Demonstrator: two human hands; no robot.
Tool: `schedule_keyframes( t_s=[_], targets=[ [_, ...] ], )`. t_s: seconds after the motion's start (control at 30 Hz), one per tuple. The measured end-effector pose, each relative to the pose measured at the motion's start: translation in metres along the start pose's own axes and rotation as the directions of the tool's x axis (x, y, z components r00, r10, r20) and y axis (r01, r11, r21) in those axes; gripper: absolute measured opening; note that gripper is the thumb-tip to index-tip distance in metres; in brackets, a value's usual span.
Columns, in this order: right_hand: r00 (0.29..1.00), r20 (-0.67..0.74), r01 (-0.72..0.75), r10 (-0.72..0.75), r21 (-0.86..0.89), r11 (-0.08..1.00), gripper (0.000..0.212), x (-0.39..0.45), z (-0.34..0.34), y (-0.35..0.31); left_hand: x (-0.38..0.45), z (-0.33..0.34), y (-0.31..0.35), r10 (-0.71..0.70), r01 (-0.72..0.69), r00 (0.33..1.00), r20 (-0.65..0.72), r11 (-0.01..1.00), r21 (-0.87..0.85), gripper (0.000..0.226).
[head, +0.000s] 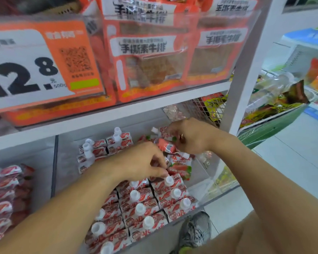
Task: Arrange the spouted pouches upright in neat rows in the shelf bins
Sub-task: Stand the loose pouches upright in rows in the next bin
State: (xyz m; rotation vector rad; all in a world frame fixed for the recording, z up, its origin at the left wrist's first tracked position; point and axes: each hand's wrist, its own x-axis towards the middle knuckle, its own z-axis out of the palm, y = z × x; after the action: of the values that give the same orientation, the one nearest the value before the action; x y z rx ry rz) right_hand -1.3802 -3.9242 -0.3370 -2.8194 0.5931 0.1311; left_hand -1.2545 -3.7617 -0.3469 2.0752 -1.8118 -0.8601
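Note:
Red-and-white spouted pouches (pixel 141 204) with white caps stand upright in rows in a clear shelf bin (pixel 218 182). More upright ones (pixel 106 145) line the back left of the bin. Loose pouches (pixel 180 167) lie tilted at the back right. My left hand (pixel 141 162) reaches over the rows, its fingertips pinching the top of an upright pouch (pixel 170 181) by its white cap. My right hand (pixel 189 136) is raised at the back of the bin and grips a tilted pouch (pixel 166 145); its fingers hide part of it.
A neighbouring bin (pixel 9 195) on the left holds similar pouches. The shelf above carries orange snack packs (pixel 147 57) and a 12.8 price sign (pixel 26 70). A white shelf upright (pixel 246 70) stands right of the bin. My shoe (pixel 195 230) shows on the tiled floor below.

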Motion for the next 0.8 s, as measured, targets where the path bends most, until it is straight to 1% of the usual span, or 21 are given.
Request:
schedule_keyframes(
  t_s=[0.07, 0.1, 0.13, 0.17, 0.23, 0.3, 0.37, 0.4, 0.43, 0.47, 0.5, 0.53, 0.57, 0.6, 0.67, 0.7, 0.73, 0.8],
  targets=[
    [0.986, 0.168, 0.002, -0.018, 0.095, 0.995, 0.065, -0.003, 0.002, 0.0, 0.0, -0.001, 0.0, -0.015, 0.014, 0.999, -0.04, 1.0, -0.02, 0.024],
    [0.974, 0.223, 0.008, -0.032, 0.105, 0.994, 0.074, -0.005, 0.004, -0.001, -0.001, -0.002, 0.001, -0.028, 0.025, 0.996, -0.085, 0.999, -0.035, 0.026],
    [0.973, 0.224, 0.026, -0.048, 0.096, 0.995, 0.077, -0.006, 0.006, 0.0, -0.002, -0.004, 0.002, -0.039, 0.033, 0.988, -0.151, 0.999, -0.043, 0.028],
    [0.983, 0.174, 0.051, -0.066, 0.089, 0.995, 0.073, -0.005, 0.01, 0.001, -0.001, -0.005, 0.003, -0.041, 0.034, 0.972, -0.23, 0.999, -0.033, 0.031],
    [0.991, 0.016, 0.131, -0.133, 0.085, 0.988, 0.055, -0.005, 0.013, 0.002, 0.001, -0.006, 0.005, -0.007, 0.01, 0.927, -0.374, 1.0, 0.006, 0.036],
    [0.976, -0.126, 0.196, -0.179, 0.144, 0.97, 0.042, -0.007, 0.008, 0.001, 0.003, -0.007, 0.005, 0.032, -0.01, 0.896, -0.443, 0.999, 0.05, 0.048],
    [0.954, -0.242, 0.245, -0.178, 0.285, 0.927, 0.037, -0.01, 0.003, -0.002, 0.005, -0.008, 0.004, 0.041, -0.006, 0.885, -0.464, 0.997, 0.078, 0.067],
    [0.948, -0.277, 0.263, -0.156, 0.409, 0.874, 0.034, -0.013, 0.001, -0.006, 0.005, -0.009, 0.003, 0.039, -0.003, 0.881, -0.472, 0.997, 0.078, 0.071],
    [0.952, -0.281, 0.264, -0.121, 0.554, 0.79, 0.032, -0.017, -0.001, -0.01, 0.004, -0.011, 0.003, 0.032, -0.004, 0.875, -0.483, 0.998, 0.06, 0.068],
    [0.957, -0.274, 0.258, -0.091, 0.669, 0.697, 0.03, -0.021, -0.002, -0.013, 0.004, -0.013, 0.005, 0.02, -0.01, 0.868, -0.496, 1.0, 0.023, 0.058],
    [0.963, -0.26, 0.245, -0.072, 0.736, 0.631, 0.029, -0.024, -0.004, -0.015, 0.001, -0.015, 0.007, -0.009, -0.003, 0.86, -0.51, 1.0, -0.022, 0.049],
    [0.969, -0.24, 0.222, -0.057, 0.747, 0.626, 0.03, -0.027, -0.005, -0.015, -0.003, -0.017, 0.009, -0.039, 0.012, 0.849, -0.527, 0.998, -0.055, 0.041],
    [0.976, -0.216, 0.185, -0.036, 0.725, 0.663, 0.031, -0.03, -0.006, -0.014, -0.008, -0.018, 0.012, -0.061, 0.034, 0.837, -0.544, 0.998, -0.059, 0.035],
    [0.979, -0.205, 0.146, -0.01, 0.663, 0.734, 0.029, -0.032, -0.006, -0.01, -0.015, -0.018, 0.016, -0.067, 0.058, 0.821, -0.567, 0.998, -0.034, 0.031],
    [0.978, -0.207, 0.084, 0.019, 0.479, 0.874, 0.019, -0.035, -0.006, 0.0, -0.033, -0.014, 0.024, -0.067, 0.107, 0.786, -0.615, 0.994, 0.028, 0.034],
    [0.985, -0.173, 0.063, 0.007, 0.396, 0.916, 0.017, -0.034, -0.006, 0.002, -0.042, -0.011, 0.027, -0.079, 0.127, 0.767, -0.636, 0.991, 0.03, 0.036],
    [0.994, -0.104, 0.046, -0.011, 0.348, 0.937, 0.019, -0.031, -0.004, 0.003, -0.052, -0.007, 0.029, -0.099, 0.139, 0.751, -0.652, 0.99, 0.01, 0.037],
    [0.997, 0.068, 0.012, -0.035, 0.309, 0.951, 0.03, -0.022, -0.002, -0.001, -0.072, -0.001, 0.031, -0.14, 0.15, 0.718, -0.682, 0.988, -0.045, 0.039]
  ],
)
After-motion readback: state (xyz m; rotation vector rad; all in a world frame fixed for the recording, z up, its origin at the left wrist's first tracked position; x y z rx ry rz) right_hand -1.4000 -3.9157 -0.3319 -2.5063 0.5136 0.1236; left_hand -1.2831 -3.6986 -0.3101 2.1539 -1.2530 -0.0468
